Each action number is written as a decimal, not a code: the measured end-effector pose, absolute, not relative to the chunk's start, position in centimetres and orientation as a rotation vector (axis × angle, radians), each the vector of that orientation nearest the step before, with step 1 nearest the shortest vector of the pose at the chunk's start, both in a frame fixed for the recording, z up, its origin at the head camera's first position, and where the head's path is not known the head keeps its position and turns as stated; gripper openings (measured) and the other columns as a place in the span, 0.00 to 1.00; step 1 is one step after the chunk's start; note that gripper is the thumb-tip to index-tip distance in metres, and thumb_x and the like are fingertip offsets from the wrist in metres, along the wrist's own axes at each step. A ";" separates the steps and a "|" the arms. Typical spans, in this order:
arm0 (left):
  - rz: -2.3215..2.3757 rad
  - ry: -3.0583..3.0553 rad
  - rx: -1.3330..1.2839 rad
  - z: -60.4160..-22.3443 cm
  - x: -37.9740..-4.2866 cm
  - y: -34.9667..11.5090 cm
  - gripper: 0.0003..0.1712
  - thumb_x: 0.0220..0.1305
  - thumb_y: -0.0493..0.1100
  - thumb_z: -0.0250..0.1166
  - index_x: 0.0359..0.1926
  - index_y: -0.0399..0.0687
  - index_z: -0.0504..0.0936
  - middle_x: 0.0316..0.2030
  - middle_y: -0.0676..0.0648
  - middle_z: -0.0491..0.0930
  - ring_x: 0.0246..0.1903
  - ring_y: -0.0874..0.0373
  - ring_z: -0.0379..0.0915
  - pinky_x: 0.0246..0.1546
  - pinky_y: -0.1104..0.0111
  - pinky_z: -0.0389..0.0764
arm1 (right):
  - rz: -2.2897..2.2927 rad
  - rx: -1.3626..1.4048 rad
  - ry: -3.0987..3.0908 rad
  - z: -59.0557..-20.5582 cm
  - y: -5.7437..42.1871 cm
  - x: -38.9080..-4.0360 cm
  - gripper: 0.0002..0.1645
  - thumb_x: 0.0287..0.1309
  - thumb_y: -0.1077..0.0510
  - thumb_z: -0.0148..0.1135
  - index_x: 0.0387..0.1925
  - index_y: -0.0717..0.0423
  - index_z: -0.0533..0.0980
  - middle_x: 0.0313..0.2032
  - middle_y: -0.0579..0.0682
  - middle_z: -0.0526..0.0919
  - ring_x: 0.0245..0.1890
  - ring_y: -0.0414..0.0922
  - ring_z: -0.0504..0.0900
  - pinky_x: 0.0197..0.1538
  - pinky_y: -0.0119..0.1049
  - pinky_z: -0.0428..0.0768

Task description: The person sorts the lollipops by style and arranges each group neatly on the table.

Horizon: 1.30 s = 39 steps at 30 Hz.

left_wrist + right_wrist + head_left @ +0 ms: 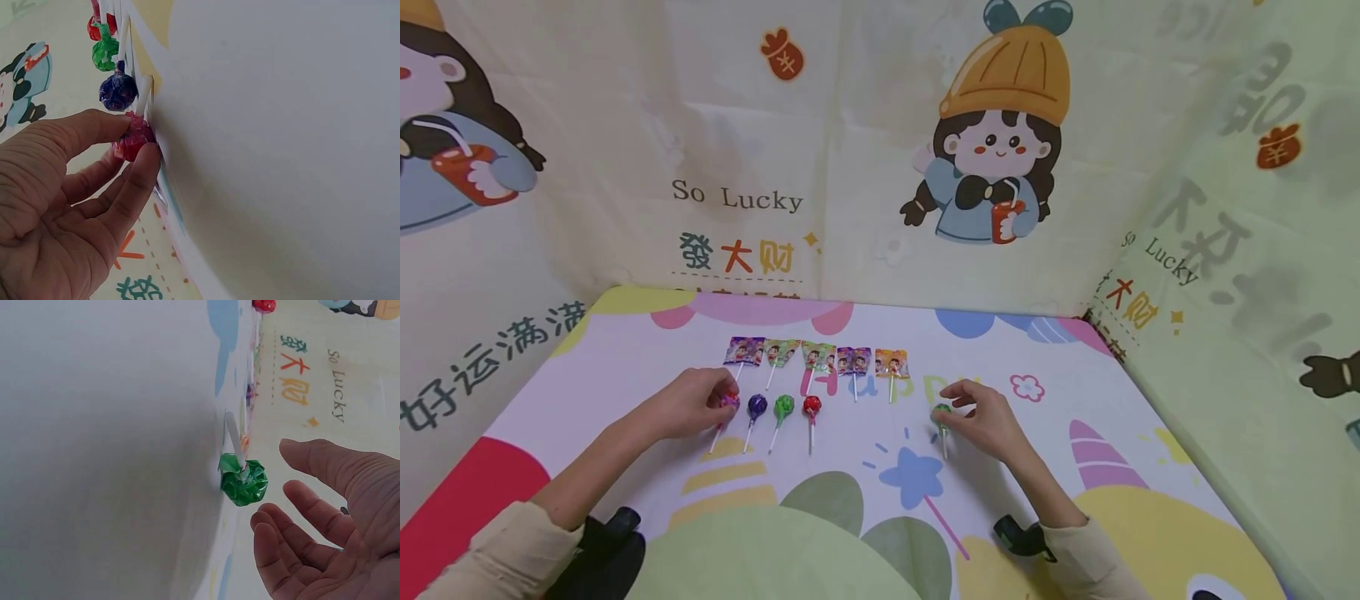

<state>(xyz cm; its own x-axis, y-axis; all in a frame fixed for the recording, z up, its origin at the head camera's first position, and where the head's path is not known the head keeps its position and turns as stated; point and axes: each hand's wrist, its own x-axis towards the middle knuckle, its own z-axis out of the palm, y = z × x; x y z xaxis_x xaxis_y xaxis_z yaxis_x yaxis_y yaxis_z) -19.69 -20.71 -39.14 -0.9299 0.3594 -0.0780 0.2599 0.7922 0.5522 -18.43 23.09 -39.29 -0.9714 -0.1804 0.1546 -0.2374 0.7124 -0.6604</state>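
Observation:
My left hand [694,403] pinches the wrapped head of a pink-red lollipop [132,141] between thumb and fingers at the left end of the near row. Beside it lie a dark blue lollipop [757,406], a green lollipop [784,407] and a red lollipop [812,406], sticks toward me. Farther right, my right hand [987,418] is beside another green lollipop [244,482] lying on the table. In the right wrist view its thumb and fingers are spread and relaxed, with a gap between them and the green wrapper.
Behind the near row lie several flat-packed lollipops, among them a purple packet [745,351] and an orange packet [892,363]. The patterned tabletop [865,450] meets a printed cloth wall [865,167] at the back; more cloth stands left and right.

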 end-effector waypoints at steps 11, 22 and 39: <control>0.820 2.795 0.508 -38.8 -19.8 -20.6 0.14 0.60 0.37 0.73 0.42 0.37 0.79 0.33 0.48 0.79 0.33 0.54 0.71 0.37 0.63 0.81 | 1.120 0.387 -2.871 -39.5 23.5 -18.6 0.16 0.56 0.60 0.75 0.45 0.60 0.83 0.42 0.52 0.88 0.45 0.52 0.85 0.44 0.41 0.84; 0.821 2.783 0.489 -38.8 -20.4 -20.4 0.12 0.61 0.37 0.72 0.42 0.37 0.79 0.32 0.47 0.79 0.33 0.54 0.71 0.36 0.65 0.80 | 1.159 0.405 -2.890 -39.2 24.0 -19.1 0.14 0.57 0.63 0.74 0.45 0.62 0.83 0.42 0.54 0.88 0.42 0.50 0.85 0.46 0.42 0.84; 0.805 2.779 0.506 -38.8 -20.1 -20.6 0.11 0.60 0.37 0.72 0.41 0.39 0.80 0.31 0.49 0.78 0.33 0.55 0.70 0.35 0.66 0.79 | 1.168 0.341 -2.884 -39.7 23.5 -19.0 0.14 0.54 0.61 0.77 0.43 0.57 0.84 0.37 0.47 0.87 0.37 0.43 0.84 0.44 0.38 0.83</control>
<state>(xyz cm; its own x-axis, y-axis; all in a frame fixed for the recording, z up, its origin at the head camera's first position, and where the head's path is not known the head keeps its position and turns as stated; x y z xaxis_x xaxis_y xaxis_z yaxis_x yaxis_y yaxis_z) -20.11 -20.64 -38.75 -0.9205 0.3781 -0.0988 0.2668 0.7927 0.5481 -18.97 23.51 -39.71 -0.9762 -0.1965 0.0917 -0.2049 0.6979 -0.6863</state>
